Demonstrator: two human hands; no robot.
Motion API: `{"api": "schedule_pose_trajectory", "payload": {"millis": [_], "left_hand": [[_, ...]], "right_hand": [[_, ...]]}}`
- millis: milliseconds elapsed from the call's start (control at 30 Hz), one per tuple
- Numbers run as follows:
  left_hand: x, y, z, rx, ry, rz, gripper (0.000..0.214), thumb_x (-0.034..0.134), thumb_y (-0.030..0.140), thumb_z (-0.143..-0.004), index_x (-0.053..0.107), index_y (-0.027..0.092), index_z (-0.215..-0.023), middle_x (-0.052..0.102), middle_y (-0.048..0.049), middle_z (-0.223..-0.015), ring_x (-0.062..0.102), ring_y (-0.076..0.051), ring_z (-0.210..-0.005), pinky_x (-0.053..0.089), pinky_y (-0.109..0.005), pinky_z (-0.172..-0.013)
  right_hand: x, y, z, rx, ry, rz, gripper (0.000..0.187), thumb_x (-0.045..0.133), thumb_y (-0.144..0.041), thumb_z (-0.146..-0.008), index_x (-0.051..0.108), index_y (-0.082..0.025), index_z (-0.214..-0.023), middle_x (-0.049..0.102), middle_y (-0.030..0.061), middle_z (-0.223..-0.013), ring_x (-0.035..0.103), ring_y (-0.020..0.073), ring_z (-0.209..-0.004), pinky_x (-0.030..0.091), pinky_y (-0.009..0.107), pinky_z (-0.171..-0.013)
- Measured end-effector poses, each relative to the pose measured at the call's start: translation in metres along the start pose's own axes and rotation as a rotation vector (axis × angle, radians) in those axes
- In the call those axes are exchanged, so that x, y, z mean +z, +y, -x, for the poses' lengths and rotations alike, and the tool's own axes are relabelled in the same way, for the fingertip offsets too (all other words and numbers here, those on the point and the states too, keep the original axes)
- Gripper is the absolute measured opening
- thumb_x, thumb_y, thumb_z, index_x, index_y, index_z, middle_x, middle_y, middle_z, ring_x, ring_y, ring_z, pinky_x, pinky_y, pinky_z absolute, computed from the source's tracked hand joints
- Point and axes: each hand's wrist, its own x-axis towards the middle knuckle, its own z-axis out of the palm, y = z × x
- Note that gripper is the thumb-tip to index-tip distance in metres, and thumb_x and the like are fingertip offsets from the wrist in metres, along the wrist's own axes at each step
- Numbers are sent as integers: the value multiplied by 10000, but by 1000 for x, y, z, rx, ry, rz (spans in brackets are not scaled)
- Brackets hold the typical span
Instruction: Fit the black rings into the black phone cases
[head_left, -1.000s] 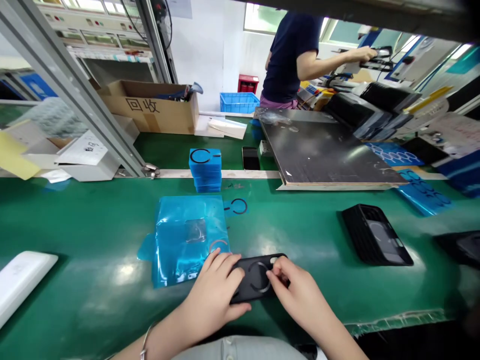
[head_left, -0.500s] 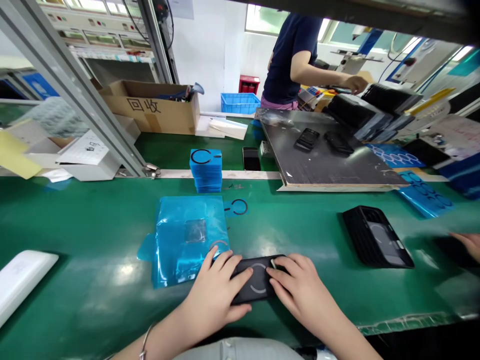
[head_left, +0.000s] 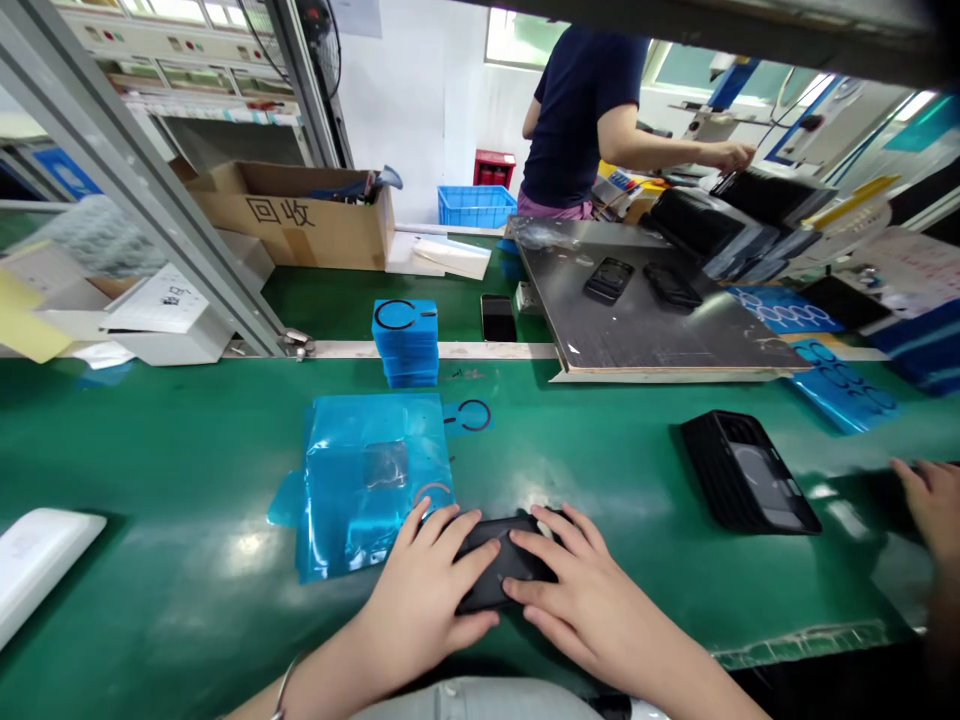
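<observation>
A black phone case (head_left: 491, 575) lies flat on the green bench directly in front of me. My left hand (head_left: 424, 570) grips its left end, thumb along the near edge and fingers over the top. My right hand (head_left: 574, 580) bears down on the right half, index and middle fingertips on the case's back, covering most of the pale ring there. Something small and whitish shows by the right fingers; I cannot make out what it is. Just left of the case is a blue film sheet (head_left: 375, 420) with a clear square patch. A single ring sticker (head_left: 474, 415) lies beyond.
Blue ring-sticker sheets (head_left: 409, 350) are stacked at the bench's back. Several nested black cases (head_left: 750, 475) stand at right, near another person's hand (head_left: 934, 505). A dark board (head_left: 645, 310) carries two cases. A white object (head_left: 45, 565) lies at left; a metal post (head_left: 157, 180) slants upward.
My right hand has slid left over the case, its fingertips now covering the ring. My left hand keeps its hold. At right, the other person's hand has come further into view.
</observation>
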Motion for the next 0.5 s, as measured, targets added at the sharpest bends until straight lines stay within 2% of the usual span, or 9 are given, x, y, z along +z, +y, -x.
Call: {"api": "schedule_pose_trajectory", "payload": {"millis": [100,200,267,333,400,500], "left_hand": [[1,-1,0,13,2,-8,583,741,576,-761,642,308,-1270,636,-88,-1317,563,-341,-1198,326,-605,-1094],[1,-3,1,20,7,-20,596,736,598,-756,634,323,-1275,636,-91,-1317,571,-348,-1191,328,-611,-1086],[1,-4,1,25,7,-24,590,717,610,-769,624,334,-1282,635,-93,-1323,576,-350,-1189,333,-613,-1077],[2,-3,1,19,1,-18,584,694,625,-782,620,331,-1281,637,-93,-1322,580,-352,-1187,334,-614,-1074],[4,-1,0,-1,-7,-6,609,679,641,-782,613,307,-1287,647,-97,-1300,582,-351,-1179,323,-613,-1083],[6,2,-5,-26,-11,-15,716,674,647,-762,560,265,-1358,670,-104,-1241,588,-350,-1161,283,-608,-1113]], "right_hand": [[1,7,3,-12,13,-15,285,602,-316,-948,690,-420,-1198,605,-1,-1392,457,324,-1361,363,637,-1097],[-13,36,2,16,150,-25,328,519,-279,-981,657,-371,-1264,602,32,-1397,431,293,-1384,358,607,-1112],[-30,69,-6,105,314,-18,325,487,-289,-984,673,-319,-1249,654,60,-1322,453,295,-1361,363,595,-1107],[-49,108,-21,244,439,0,295,507,-350,-958,729,-281,-1139,705,73,-1218,531,300,-1277,395,558,-1092],[-68,147,-45,321,491,26,318,480,-352,-953,742,-225,-1081,710,109,-1178,592,295,-1192,424,525,-1072],[-86,196,-88,421,528,68,343,448,-264,-951,700,-165,-1160,658,146,-1260,588,266,-1206,472,433,-1037]]}}
